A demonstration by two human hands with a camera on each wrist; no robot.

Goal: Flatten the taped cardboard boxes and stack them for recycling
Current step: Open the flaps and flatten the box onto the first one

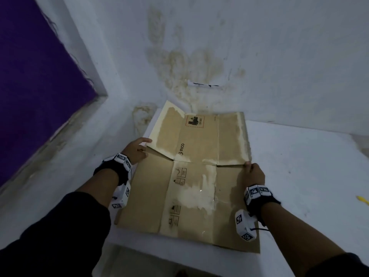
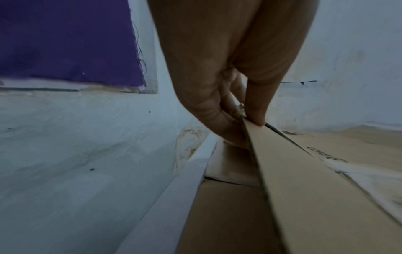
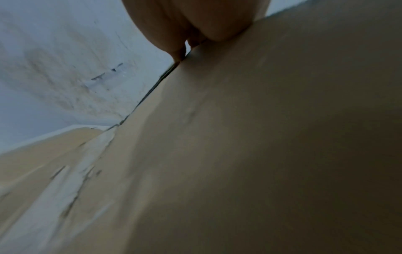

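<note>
A flattened brown cardboard box [image 1: 151, 198] with torn white tape patches lies on the white table [image 1: 299, 176] in the head view. Its far flaps [image 1: 199, 136] are slightly raised toward the wall and carry a PICO print. My left hand [image 1: 137, 149] pinches the left flap's near corner, thumb on top [image 2: 256, 110], fingers beneath. My right hand [image 1: 252, 170] grips the box's right edge at the flap crease. In the right wrist view the cardboard [image 3: 239, 154] fills the frame, with my fingertips [image 3: 178, 55] at its edge.
The table stands in a corner of stained white walls [image 1: 189, 62]. A purple panel [image 1: 36, 80] fills the left wall. A yellow object [image 1: 362, 199] lies at the table's right edge. A strip of white tape [image 1: 203, 84] sticks on the back wall.
</note>
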